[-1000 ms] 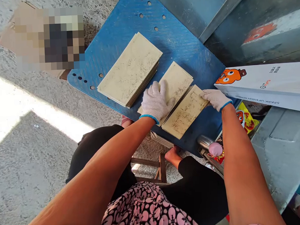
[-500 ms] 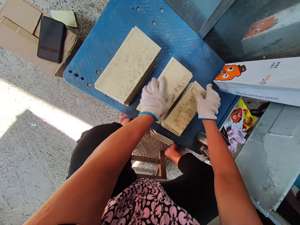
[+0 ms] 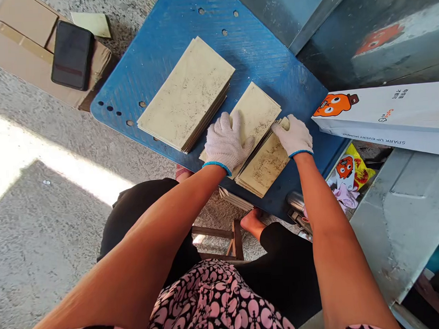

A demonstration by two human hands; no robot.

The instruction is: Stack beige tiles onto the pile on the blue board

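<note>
- I see a blue desk (image 3: 262,56), which fills the upper centre of the frame and stands at an angle.
- At the right edge there is a grey metal box (image 3: 403,214), and above it lies a long white carton (image 3: 377,116) with an orange cartoon figure.
- In the upper left, a cardboard box (image 3: 22,59) is on the rough floor.
- On the desk, left of the frame's middle, lies the large stack (image 3: 187,93) of cream panels, with dark specks on its top.
- Just to the right and lower is the middle stack (image 3: 257,107), with its top partly covered by a glove.
- Close beside it, near the centre, is the right stack (image 3: 266,167), with a more stained top.
- The left hand (image 3: 225,141), in a white glove, rests on the middle stack; its fingers are spread a little and the thumb points away.
- The right hand (image 3: 294,134), also gloved, is at the upper right end of the right stack. Its thumb and fingers are apart, but I cannot tell if they grip the panels.
- On the cardboard box lies a black phone (image 3: 72,55).
</note>
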